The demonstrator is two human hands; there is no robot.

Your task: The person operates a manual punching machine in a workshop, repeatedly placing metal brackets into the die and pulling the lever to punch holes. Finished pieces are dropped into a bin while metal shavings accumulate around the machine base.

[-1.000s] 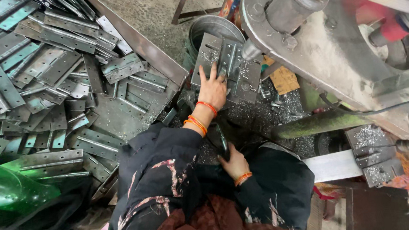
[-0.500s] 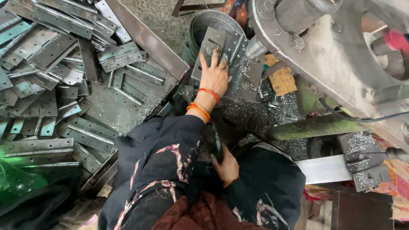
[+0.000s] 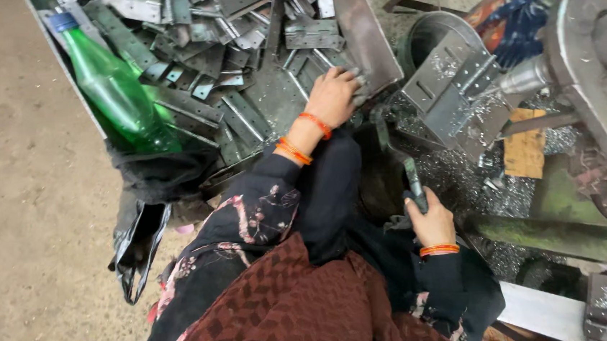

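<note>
Metal hinge plates fill the tray under the left hand's spread fingers; right hand grips a lever.

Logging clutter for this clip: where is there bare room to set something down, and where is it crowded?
The concrete floor left of the green bottle and black bag is bare. The tray under the left hand is heaped with metal hinges. Around the right hand on the lever, metal shavings cover the machine bed.

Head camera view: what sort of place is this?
Probably a small metalworking shop: a pile of flat hinge plates fills a tray, metal shavings litter the bench, and a heavy grey machine stands alongside.
</note>
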